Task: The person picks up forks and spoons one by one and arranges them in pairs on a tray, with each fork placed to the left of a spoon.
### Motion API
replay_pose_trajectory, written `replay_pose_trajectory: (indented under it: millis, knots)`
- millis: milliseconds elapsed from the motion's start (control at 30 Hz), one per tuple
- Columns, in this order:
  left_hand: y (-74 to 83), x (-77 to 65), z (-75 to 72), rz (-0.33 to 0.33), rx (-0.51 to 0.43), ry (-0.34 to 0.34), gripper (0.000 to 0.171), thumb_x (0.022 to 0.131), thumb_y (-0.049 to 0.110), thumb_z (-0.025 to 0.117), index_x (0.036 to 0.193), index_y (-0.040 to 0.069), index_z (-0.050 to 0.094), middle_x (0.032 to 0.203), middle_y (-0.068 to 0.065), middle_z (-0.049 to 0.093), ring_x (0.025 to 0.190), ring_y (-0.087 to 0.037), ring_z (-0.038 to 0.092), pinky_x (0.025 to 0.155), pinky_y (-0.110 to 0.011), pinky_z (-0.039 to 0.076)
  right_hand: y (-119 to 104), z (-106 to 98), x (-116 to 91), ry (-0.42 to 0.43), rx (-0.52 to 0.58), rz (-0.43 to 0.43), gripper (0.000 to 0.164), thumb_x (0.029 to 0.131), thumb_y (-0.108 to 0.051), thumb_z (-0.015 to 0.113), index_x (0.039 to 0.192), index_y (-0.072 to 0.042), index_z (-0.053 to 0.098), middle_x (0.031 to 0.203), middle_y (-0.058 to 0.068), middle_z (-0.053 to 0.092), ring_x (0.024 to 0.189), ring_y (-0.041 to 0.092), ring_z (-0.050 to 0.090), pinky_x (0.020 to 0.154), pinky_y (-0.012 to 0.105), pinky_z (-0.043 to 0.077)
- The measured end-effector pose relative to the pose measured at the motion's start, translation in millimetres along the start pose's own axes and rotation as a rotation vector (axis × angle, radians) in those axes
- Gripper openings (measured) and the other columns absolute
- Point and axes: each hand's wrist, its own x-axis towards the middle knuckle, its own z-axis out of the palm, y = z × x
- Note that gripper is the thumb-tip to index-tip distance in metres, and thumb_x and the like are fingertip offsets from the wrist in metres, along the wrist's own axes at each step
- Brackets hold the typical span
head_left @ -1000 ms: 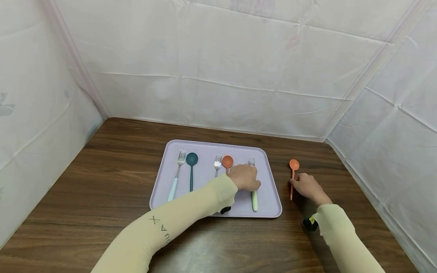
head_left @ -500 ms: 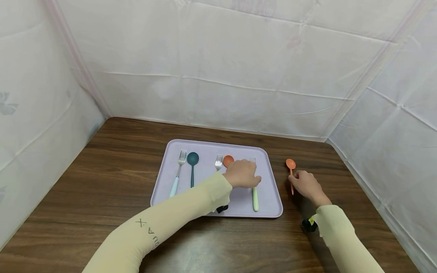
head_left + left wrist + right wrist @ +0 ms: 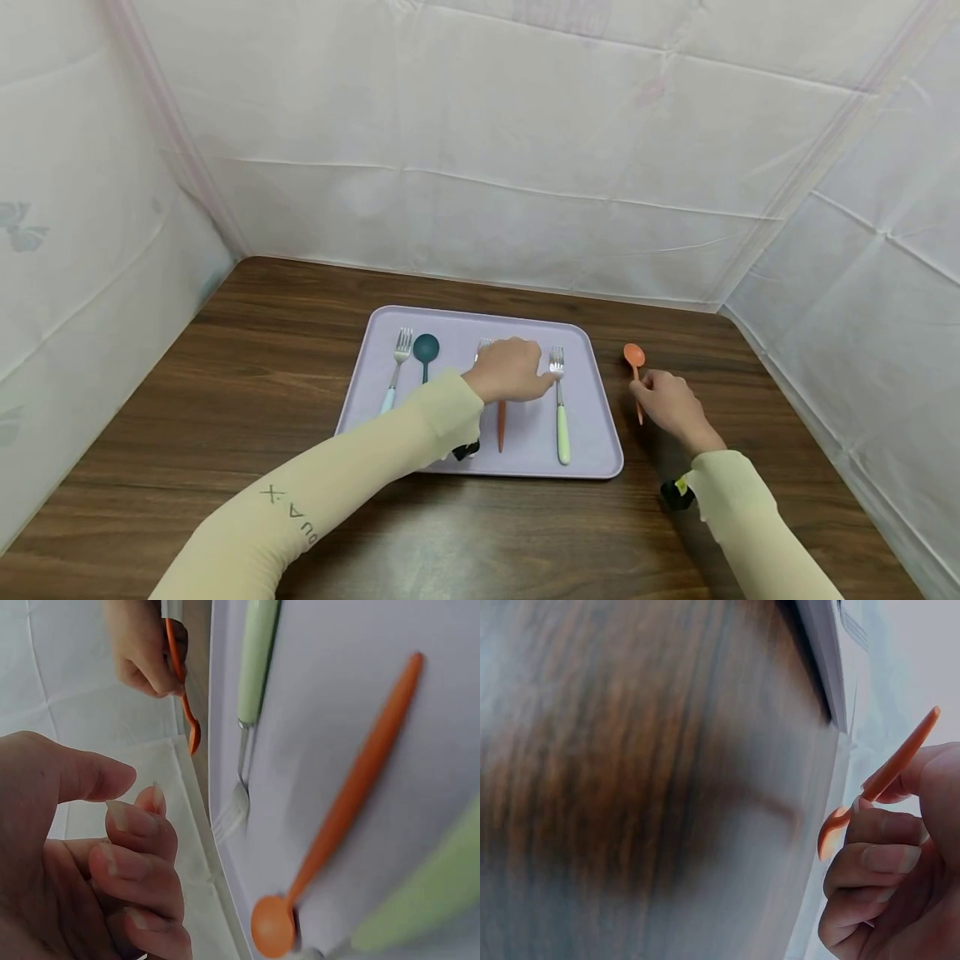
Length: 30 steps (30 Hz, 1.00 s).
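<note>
My left hand [image 3: 510,369] hovers over the lilac tray [image 3: 592,467] with its fingers loosely bent and nothing between them. Beneath it lies an orange spoon [image 3: 352,791], its bowl hidden by the hand in the head view. A fork with a pale green handle [image 3: 562,433] rests to the right of that spoon. A second fork [image 3: 427,885] on the other side is mostly covered by the hand and arm in the head view. Beside the tray, my right hand [image 3: 670,402] pinches another orange spoon [image 3: 904,759] by its handle between thumb and fingers, bowl pointing away from me.
On the tray's left part lie a fork with a light blue handle [image 3: 389,398] and a dark teal spoon [image 3: 426,347], partly covered by my left sleeve. Brown wooden table [image 3: 247,367] surrounds the tray. White sheeting [image 3: 480,150] hangs behind and at both sides.
My left hand has moved left from the green-handled fork to above the tray's orange spoon. The spoon in my right hand has shifted slightly left and away from me.
</note>
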Motion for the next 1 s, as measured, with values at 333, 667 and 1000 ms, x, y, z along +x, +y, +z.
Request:
replay_pose_trajectory:
  millis: [333, 667, 1000]
  knots:
    - [-21.7, -17.0, -15.0, -0.052, -0.028, 0.004, 0.041, 0.086, 0.04, 0.052, 0.055, 0.015, 0.041, 0.047, 0.006, 0.027, 0.046, -0.01, 0.029, 0.043, -0.026, 0.025, -11, -1, -2, 0.012, -0.001, -0.034, 0.029, 0.09, -0.033, 0.044, 0.077, -0.009, 0.055, 0.061, 0.003, 0.045, 0.055, 0.019, 0.042, 0.048, 0.034, 0.032]
    - [-40.2, -27.1, -28.5, -0.123, -0.118, 0.037, 0.037, 0.085, 0.04, 0.05, 0.06, 0.013, 0.043, 0.049, 0.005, 0.032, 0.044, -0.012, 0.034, 0.044, -0.025, 0.024, -20, 1, -5, 0.022, 0.017, -0.072, 0.027, 0.09, -0.031, 0.046, 0.076, -0.01, 0.053, 0.059, 0.002, 0.045, 0.052, 0.018, 0.04, 0.045, 0.033, 0.031]
    - [-49.2, -29.3, -25.6, -0.101, -0.121, 0.062, 0.05, 0.087, 0.048, 0.05, 0.052, 0.015, 0.035, 0.044, 0.008, 0.024, 0.042, -0.01, 0.028, 0.043, -0.025, 0.021, -30, 6, -10, 0.021, 0.021, -0.105, 0.026, 0.091, -0.03, 0.047, 0.076, -0.01, 0.053, 0.06, 0.002, 0.048, 0.05, 0.018, 0.042, 0.044, 0.032, 0.032]
